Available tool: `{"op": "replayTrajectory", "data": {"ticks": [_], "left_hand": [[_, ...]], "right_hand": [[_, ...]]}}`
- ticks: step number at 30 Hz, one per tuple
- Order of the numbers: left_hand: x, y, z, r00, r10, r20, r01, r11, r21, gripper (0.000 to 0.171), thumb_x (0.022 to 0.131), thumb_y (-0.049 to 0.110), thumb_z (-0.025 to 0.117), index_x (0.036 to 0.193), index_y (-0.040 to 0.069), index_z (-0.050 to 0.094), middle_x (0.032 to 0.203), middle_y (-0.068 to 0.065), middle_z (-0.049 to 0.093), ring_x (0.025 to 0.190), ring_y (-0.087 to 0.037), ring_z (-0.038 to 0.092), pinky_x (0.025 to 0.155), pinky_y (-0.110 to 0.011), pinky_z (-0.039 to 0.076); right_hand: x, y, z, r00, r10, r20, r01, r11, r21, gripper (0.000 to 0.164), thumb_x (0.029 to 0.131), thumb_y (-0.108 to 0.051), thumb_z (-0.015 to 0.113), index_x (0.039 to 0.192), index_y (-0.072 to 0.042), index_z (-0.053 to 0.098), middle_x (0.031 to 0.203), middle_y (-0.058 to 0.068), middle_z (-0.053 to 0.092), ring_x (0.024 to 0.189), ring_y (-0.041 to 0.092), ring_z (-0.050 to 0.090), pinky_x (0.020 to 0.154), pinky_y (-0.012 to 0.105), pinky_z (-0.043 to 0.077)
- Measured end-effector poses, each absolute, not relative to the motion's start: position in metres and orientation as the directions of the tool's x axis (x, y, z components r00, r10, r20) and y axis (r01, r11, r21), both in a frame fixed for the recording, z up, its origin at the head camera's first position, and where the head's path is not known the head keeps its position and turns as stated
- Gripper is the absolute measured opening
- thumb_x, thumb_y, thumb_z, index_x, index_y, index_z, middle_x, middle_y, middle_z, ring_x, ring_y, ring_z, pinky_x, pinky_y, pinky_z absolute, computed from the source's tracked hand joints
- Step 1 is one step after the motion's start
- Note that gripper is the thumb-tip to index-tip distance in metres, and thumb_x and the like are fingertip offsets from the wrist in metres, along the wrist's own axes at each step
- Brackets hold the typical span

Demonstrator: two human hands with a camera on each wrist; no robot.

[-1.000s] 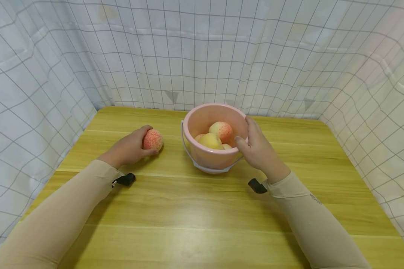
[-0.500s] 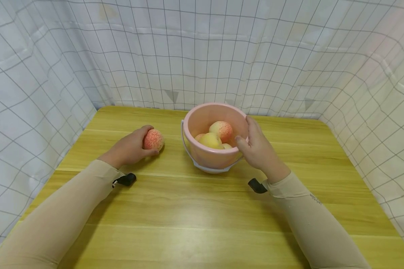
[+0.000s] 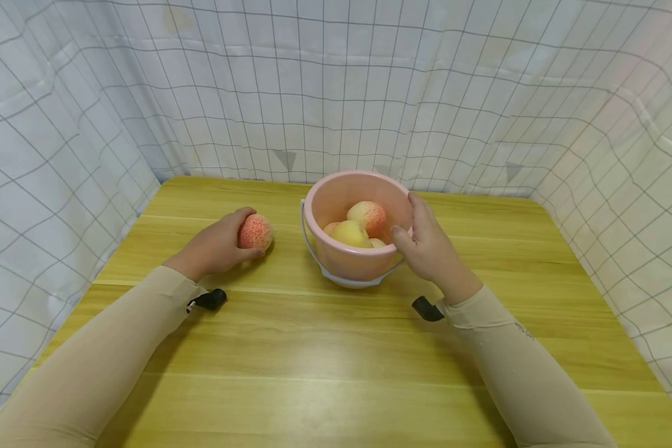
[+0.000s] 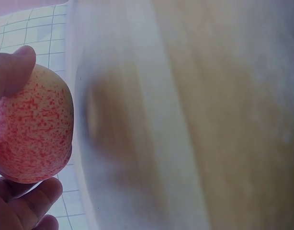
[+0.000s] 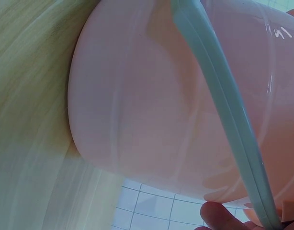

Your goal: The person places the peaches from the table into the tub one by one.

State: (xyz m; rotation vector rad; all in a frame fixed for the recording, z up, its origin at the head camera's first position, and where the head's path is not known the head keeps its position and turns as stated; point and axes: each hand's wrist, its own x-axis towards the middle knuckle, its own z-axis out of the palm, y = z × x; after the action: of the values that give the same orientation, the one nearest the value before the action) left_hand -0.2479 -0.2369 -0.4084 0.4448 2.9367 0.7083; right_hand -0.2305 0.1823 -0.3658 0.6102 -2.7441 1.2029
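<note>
My left hand (image 3: pixel 218 244) grips a red-speckled peach (image 3: pixel 256 232) left of the bucket. In the left wrist view the thumb and fingers hold opposite sides of the peach (image 4: pixel 34 127), and a gap shows between it and the table. My right hand (image 3: pixel 432 249) holds the right rim of a pink bucket (image 3: pixel 353 264), thumb inside, fingers outside. Several fruits lie in the bucket, among them a yellow one (image 3: pixel 350 234) and a pale peach with a red side (image 3: pixel 368 216); the lower ones are partly hidden. The bucket's pale handle (image 5: pixel 228 115) hangs down across its front.
The bucket stands on a wooden table (image 3: pixel 313 373), near its back edge. A white grid-patterned curtain (image 3: pixel 358 93) encloses the back and both sides. Black wrist-worn devices (image 3: pixel 210 299) stick out from both sleeves.
Hardly anything differs. The peach in my left hand has shifted very slightly to the right; my right hand and the bucket have stayed in place.
</note>
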Motion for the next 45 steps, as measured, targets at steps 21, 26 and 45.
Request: {"op": "replayTrajectory", "data": {"ticks": [21,26,45], "left_hand": [[-0.247,-0.234,-0.406,-0.958,0.284,0.040,0.268,0.839,0.473,0.086,0.092,0.039,0.080,0.157,0.005,0.035,0.146,-0.022,0.054,0.126,-0.040,0.061,0.105,-0.062,0.050],[-0.247,-0.233,-0.405,-0.960,0.275,0.057,0.266,0.829,0.491,0.082,0.091,0.038,0.081,0.155,0.008,0.038,0.143,-0.019,0.056,0.124,-0.037,0.062,0.104,-0.060,0.051],[-0.241,-0.230,-0.397,-0.963,0.241,0.118,0.266,0.805,0.530,0.078,0.090,0.034,0.082,0.152,0.010,0.040,0.141,-0.019,0.054,0.124,-0.037,0.060,0.103,-0.061,0.050]], "right_hand": [[-0.229,0.181,-0.364,-0.925,-0.312,0.218,-0.372,0.619,-0.691,0.082,0.103,-0.033,0.046,0.167,0.001,0.009,0.173,0.022,0.017,0.158,0.039,0.026,0.126,0.061,0.026],[-0.229,0.181,-0.364,-0.925,-0.312,0.216,-0.370,0.619,-0.693,0.081,0.103,-0.032,0.046,0.167,0.002,0.009,0.174,0.022,0.016,0.159,0.039,0.025,0.127,0.061,0.026],[-0.230,0.181,-0.367,-0.925,-0.306,0.224,-0.372,0.618,-0.693,0.081,0.104,-0.030,0.047,0.167,0.001,0.009,0.174,0.021,0.015,0.160,0.037,0.023,0.127,0.060,0.024]]}}
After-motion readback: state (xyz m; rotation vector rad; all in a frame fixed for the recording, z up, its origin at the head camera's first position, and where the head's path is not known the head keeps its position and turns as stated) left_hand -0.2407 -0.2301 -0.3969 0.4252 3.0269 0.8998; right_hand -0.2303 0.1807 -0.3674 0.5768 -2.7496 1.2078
